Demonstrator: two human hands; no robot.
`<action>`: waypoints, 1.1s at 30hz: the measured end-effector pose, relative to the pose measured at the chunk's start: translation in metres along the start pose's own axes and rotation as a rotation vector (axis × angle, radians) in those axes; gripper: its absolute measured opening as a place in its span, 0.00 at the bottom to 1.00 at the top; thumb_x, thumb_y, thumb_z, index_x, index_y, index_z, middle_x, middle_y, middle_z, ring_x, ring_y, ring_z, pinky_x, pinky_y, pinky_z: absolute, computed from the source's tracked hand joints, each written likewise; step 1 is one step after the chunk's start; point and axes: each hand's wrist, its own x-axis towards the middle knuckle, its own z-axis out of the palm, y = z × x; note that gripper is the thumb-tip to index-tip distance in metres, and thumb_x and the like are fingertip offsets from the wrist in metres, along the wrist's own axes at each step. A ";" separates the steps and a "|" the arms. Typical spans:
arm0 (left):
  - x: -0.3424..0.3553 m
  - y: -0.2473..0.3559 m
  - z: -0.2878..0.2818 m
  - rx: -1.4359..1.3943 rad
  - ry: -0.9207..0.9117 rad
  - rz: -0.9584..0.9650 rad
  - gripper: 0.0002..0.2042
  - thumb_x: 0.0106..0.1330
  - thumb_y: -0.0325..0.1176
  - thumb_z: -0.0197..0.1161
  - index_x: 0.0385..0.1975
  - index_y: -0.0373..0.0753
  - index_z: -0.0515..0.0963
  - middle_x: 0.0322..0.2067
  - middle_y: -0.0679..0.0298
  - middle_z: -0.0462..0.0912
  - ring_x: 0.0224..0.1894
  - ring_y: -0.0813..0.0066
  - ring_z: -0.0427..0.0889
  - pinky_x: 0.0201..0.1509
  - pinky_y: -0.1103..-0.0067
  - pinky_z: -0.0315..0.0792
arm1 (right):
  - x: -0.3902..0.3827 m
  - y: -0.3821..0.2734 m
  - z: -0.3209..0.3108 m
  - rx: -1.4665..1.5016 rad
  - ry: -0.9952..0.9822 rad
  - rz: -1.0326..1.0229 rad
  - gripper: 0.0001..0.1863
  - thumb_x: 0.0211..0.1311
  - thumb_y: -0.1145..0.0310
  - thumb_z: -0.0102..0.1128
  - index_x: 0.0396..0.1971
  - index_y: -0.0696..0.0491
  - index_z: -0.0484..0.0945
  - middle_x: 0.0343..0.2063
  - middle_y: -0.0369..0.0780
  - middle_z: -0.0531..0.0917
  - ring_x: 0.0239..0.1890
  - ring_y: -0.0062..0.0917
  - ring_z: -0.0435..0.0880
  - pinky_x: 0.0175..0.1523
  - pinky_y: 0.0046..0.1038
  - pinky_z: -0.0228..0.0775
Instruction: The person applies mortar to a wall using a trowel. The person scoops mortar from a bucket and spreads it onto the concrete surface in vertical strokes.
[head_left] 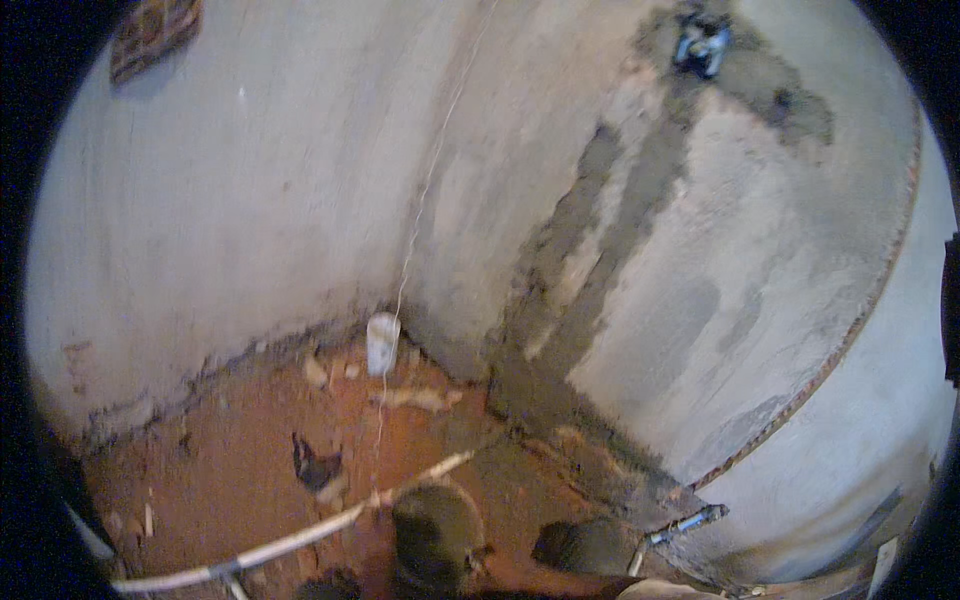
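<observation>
At the lower middle is a round, bucket-like container (462, 515) with a pale rim and a dark inside. My right hand (484, 562) reaches in from the lower right and is closed at the container's right edge. Along its left side, a blurred brown shape (375, 550) looks like my left hand or forearm; its fingers cannot be made out. Just beyond, a long whitish pipe (290, 543) lies across the reddish dirt floor. Right of my hand is a dark grey mound or patch (585, 547), too dim to name.
A white cup-like container (381, 343) stands in the corner, with a thin string (425, 195) running up past it. Wet mortar strips (640, 215) mark the right wall below a blue fitting (702, 48). A blue-ended pipe (685, 524) sticks up at the lower right. Rubble (316, 372) edges the floor.
</observation>
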 end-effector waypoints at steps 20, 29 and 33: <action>0.000 -0.005 -0.003 -0.280 -0.043 -0.365 0.17 0.57 0.39 0.63 0.12 0.37 0.69 0.12 0.73 0.65 0.18 0.84 0.60 0.22 0.81 0.56 | 0.014 0.006 -0.010 -0.501 -0.246 0.065 0.16 0.47 0.57 0.59 0.25 0.56 0.79 0.24 0.51 0.80 0.31 0.44 0.80 0.35 0.44 0.72; 0.003 -0.004 -0.013 0.002 -0.150 -0.482 0.20 0.58 0.47 0.59 0.17 0.34 0.72 0.14 0.68 0.68 0.20 0.78 0.63 0.25 0.78 0.59 | 0.010 0.013 0.036 0.103 -0.097 -0.026 0.14 0.54 0.57 0.55 0.29 0.53 0.78 0.27 0.47 0.81 0.32 0.42 0.80 0.38 0.40 0.71; 0.009 0.030 -0.012 0.107 -0.241 -0.363 0.23 0.60 0.50 0.54 0.25 0.31 0.75 0.19 0.61 0.73 0.25 0.73 0.67 0.31 0.75 0.63 | -0.010 0.036 0.039 0.355 -0.070 -0.035 0.12 0.56 0.60 0.54 0.36 0.50 0.77 0.28 0.45 0.81 0.35 0.37 0.80 0.42 0.36 0.71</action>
